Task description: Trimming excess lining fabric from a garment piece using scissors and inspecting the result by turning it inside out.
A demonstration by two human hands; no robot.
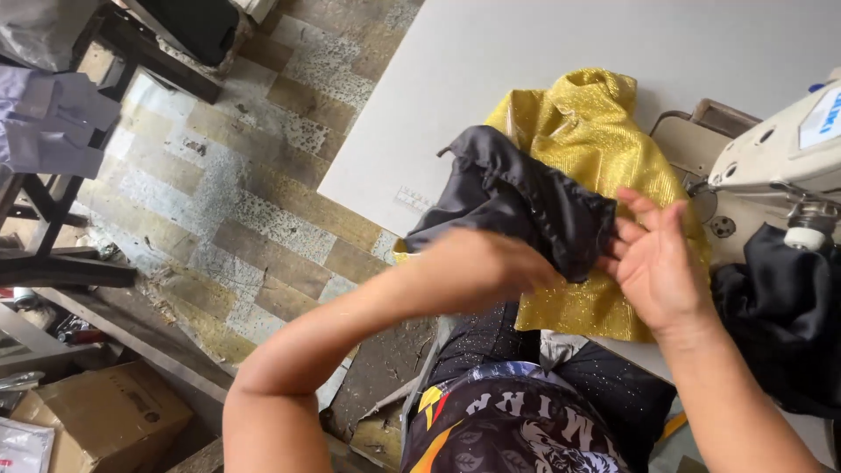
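- Fabric: black satin piece (517, 206) held above the desk's (491, 61) near edge, over gold cloth (596, 140).
- Left hand (491, 263) grasps it; right hand (657, 263) fingers spread, touching its gathered end.
- Progress: likely mid-handling; piece not yet under the sewing machine (780, 158).

Both forearms are bare to above the elbow, with no sleeves, watch or bracelets visible. The left hand (491, 267) and right hand (653, 263) carry no gloves or rings. The torso wears a black garment with a white patterned print and orange-yellow accents; the lap is covered in black speckled fabric.
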